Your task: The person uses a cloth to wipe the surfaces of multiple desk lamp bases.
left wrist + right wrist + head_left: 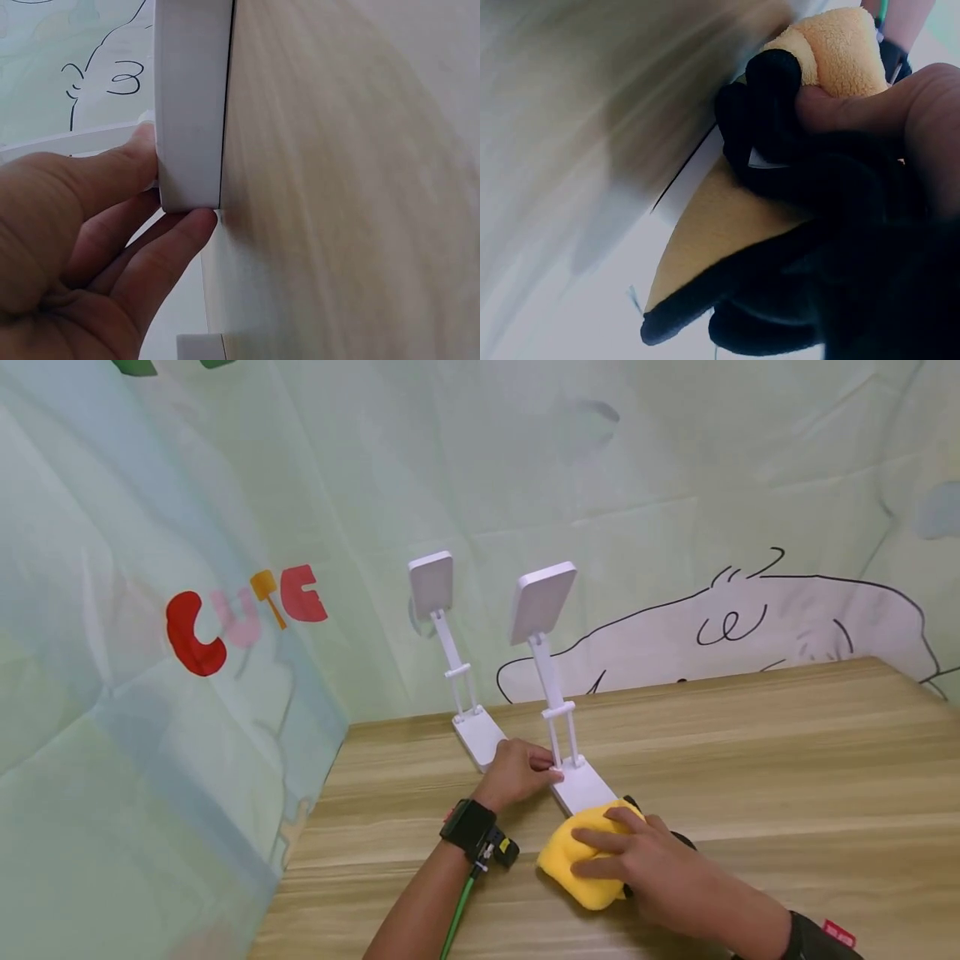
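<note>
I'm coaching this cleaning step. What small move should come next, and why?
Probably slide the yellow cloth further up the near stand's base: the right hand holds it at the base's front end, while the left hand steadies the base.

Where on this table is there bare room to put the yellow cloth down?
Bare wood lies right of the nearer stand, out to the table edge. Crowded: left hand holds that stand's base, right hand presses the yellow cloth against it; second stand close behind.
</note>
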`<state>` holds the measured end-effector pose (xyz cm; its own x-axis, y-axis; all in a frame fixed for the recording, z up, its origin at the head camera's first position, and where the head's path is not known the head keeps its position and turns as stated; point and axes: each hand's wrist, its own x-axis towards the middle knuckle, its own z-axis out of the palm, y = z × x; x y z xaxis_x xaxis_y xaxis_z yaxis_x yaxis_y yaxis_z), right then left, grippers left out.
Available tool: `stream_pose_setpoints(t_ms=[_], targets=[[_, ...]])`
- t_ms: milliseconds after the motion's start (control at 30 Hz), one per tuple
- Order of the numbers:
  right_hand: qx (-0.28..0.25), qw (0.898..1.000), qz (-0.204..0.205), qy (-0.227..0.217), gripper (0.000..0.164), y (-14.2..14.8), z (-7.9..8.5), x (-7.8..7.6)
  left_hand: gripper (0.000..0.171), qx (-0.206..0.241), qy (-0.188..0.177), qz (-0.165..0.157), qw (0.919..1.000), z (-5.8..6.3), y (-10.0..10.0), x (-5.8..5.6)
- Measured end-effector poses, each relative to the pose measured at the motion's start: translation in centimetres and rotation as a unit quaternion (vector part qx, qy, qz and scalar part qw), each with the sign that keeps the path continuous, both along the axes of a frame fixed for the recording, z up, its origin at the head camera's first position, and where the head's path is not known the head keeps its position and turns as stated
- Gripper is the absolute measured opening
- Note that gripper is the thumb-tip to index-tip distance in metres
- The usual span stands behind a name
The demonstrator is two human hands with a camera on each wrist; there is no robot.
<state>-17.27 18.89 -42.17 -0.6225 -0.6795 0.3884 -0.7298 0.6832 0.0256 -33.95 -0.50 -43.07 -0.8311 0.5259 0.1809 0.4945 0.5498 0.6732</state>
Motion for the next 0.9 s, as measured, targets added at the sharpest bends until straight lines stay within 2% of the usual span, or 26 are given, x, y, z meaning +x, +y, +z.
stream_pose_setpoints(t_ms=[233,400,733,900], targets=[[-0.022,0.999,-0.011,0.020,0.075,1.6,0.2,-0.5,0.025,-0.007,0.004,0.006,0.9999,0.0,0.1,0.0],[-0.031,0.999,-0.031,0.009,0.072,2.9,0.5,-1.2,0.024,-0.004,0.004,0.011,0.9999,0.0,0.1,0.0],[-0.063,0.996,-0.065,0.017,0.066,6.1,0.6,-2.8,0.025,-0.007,0.002,0.016,0.9999,0.4,0.1,-0.1],[-0.069,0.996,-0.048,0.016,0.066,6.4,0.3,-2.9,0.025,-0.010,-0.025,0.021,0.9994,0.3,0.0,0.1]])
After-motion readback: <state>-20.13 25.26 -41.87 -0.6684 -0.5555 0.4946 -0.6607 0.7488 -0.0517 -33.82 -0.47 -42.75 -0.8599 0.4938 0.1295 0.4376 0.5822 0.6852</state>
